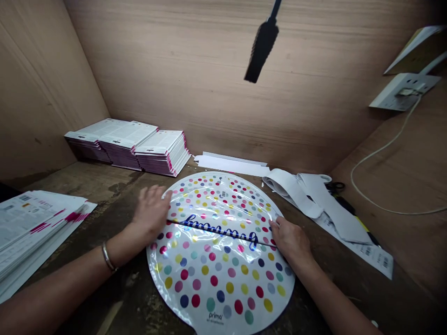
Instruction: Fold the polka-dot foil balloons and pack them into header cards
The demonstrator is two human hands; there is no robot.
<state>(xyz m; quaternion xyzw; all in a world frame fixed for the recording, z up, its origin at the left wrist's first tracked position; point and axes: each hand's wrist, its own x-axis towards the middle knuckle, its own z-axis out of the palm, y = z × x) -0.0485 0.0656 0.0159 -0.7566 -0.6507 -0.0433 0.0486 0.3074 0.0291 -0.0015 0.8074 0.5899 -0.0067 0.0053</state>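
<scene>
A flat round foil balloon [218, 265], white with coloured dots, blue lettering and "prima" near its lower edge, lies in front of me. A dark crease line crosses it from left to right, cutting through the lettering. At the balloon's left edge is my left hand [152, 209], slightly blurred, its fingers stretched out and touching the foil. On the opposite edge, my right hand [289, 237] grips the foil at the end of the crease, fingertips on top and the thumb hardly visible.
Stacks of printed cards [160, 151] stand at the back left, and another card stack [38, 232] lies near left. White paper strips [230, 163], a curled label strip [321, 200] and black-handled scissors [335, 186] lie behind and right. A black connector [261, 49] hangs overhead.
</scene>
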